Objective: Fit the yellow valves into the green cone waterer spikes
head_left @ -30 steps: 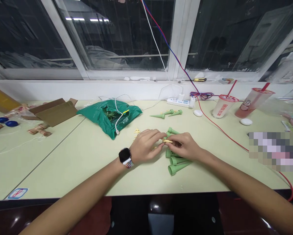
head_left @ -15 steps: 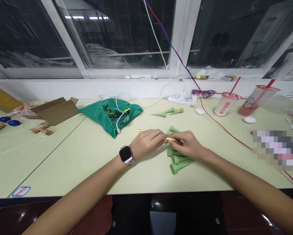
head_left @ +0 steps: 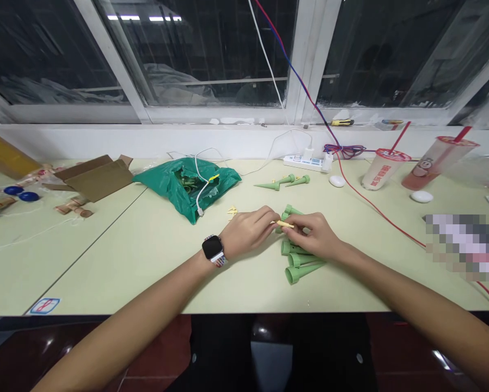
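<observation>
Fingertips of the left hand [head_left: 250,232] and the right hand [head_left: 316,234] covered part of the yellow piece [head_left: 286,224]; the right hand hid stretches of the green cones [head_left: 298,273]; the yellow bits [head_left: 232,210] were too small to count; the contents of the green bag [head_left: 179,198] were too dim to identify; the object at the right [head_left: 469,242] was blurred into blocks; the left edge cut off the yellow cylinder [head_left: 5,152], the bottom edge the left forearm [head_left: 146,313], and the right edge the right forearm [head_left: 411,302].

— What differs in the yellow peg [head_left: 286,224]?
— More of its length now shows between the left hand [head_left: 249,231] and right hand [head_left: 316,234]; the gap under the left fingers has closed.
— And the view?
— Tipped lower: the worktop [head_left: 122,267] edge sits higher, exposing more floor [head_left: 157,354].
</observation>
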The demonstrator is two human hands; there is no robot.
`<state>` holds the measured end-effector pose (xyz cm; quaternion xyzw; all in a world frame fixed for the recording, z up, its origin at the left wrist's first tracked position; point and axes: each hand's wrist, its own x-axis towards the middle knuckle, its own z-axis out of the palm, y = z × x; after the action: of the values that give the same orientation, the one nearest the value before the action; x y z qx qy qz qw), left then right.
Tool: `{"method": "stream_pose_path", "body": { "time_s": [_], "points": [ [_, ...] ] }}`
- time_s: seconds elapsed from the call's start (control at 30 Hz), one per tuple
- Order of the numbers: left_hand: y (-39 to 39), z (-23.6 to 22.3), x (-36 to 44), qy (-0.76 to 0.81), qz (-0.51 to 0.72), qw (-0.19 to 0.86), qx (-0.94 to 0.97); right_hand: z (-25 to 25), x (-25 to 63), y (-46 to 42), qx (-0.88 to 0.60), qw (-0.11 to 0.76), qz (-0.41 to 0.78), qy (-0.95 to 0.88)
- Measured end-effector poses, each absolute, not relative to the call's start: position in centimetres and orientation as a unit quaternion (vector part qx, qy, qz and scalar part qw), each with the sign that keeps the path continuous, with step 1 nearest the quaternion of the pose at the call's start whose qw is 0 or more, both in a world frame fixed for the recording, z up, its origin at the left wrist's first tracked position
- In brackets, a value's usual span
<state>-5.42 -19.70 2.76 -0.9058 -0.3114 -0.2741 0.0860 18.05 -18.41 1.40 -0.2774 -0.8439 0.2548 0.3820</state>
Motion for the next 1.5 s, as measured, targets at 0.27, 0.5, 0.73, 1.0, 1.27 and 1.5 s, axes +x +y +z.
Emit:
{"method": "stream_pose_path", "body": {
  "time_s": [0.27,0.5,0.73,1.0,1.27,1.5],
  "points": [
    [-19.4,2.2,-5.6,-0.350,-0.293,0.003,-0.890,1.1,18.1,-18.4,-0.283,0.387,0.220,-0.849],
    [-17.3,2.2,-7.6,-0.429,-0.293,0.001,-0.855,1.5,18.5,-17.8,-0.315,0.433,0.202,-0.820],
    [-16.0,2.2,-8.9,-0.486,-0.233,0.012,-0.842,1.4,18.5,-17.7,-0.310,0.431,0.209,-0.821],
    [-15.5,2.1,-9.2,-0.507,-0.254,-0.013,-0.823,1.4,18.5,-17.8,-0.306,0.427,0.217,-0.823],
    [-15.3,1.8,-9.6,-0.512,-0.268,-0.003,-0.816,1.3,18.5,-17.9,-0.298,0.423,0.214,-0.829],
    [-15.2,1.3,-9.2,-0.510,-0.300,-0.003,-0.806,1.2,18.4,-18.0,-0.296,0.419,0.225,-0.828]
  ]
}}
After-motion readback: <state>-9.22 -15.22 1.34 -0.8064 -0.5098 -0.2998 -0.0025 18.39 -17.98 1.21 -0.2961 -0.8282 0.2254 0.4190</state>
